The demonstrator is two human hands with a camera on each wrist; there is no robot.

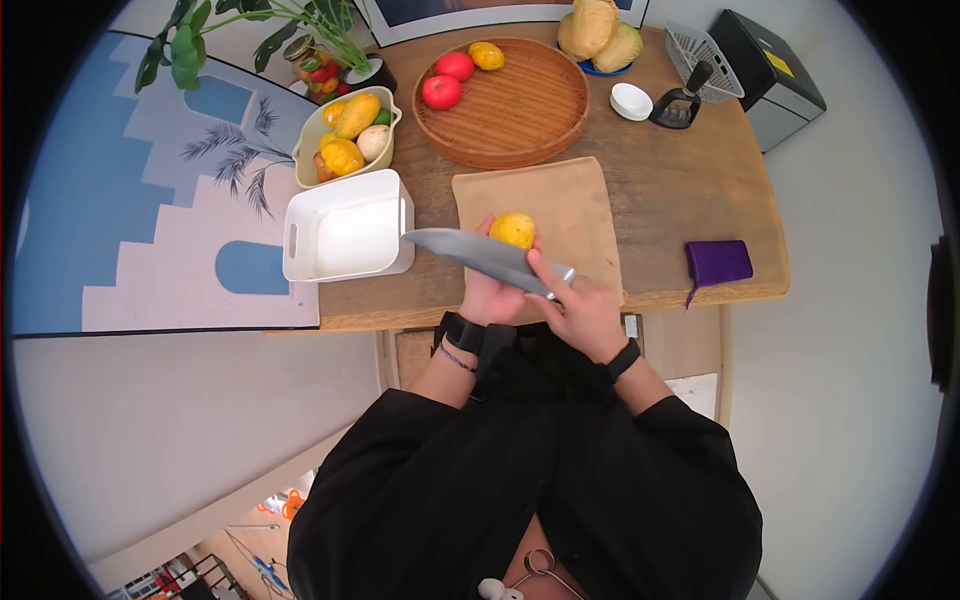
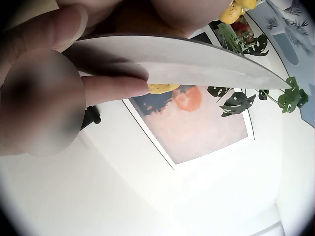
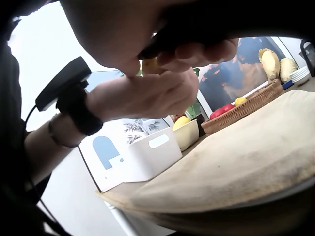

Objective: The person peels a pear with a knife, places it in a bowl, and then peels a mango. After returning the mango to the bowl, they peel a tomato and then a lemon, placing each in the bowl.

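My left hand [image 1: 485, 300] holds a round yellow fruit [image 1: 513, 230] with small dark specks over the tan board cloth, palm turned up. A large kitchen knife [image 1: 465, 250] is in my right hand [image 1: 588, 320], its wide grey blade crossing over the left hand and pointing left. One finger of the right hand lies along the blade, near the handle. In the left wrist view the blade [image 2: 197, 61] hides most of the fruit [image 2: 163, 88]. The right wrist view shows the left hand [image 3: 152, 96] close below the right.
A beige cloth-like mat [image 1: 590, 230] lies beneath the hands. Left of it stands a white bin [image 1: 350, 228], with a fruit-filled basket [image 1: 302, 150] behind. A round woven tray [image 1: 510, 110] holds red and yellow produce. A purple pouch [image 1: 718, 262] lies right.
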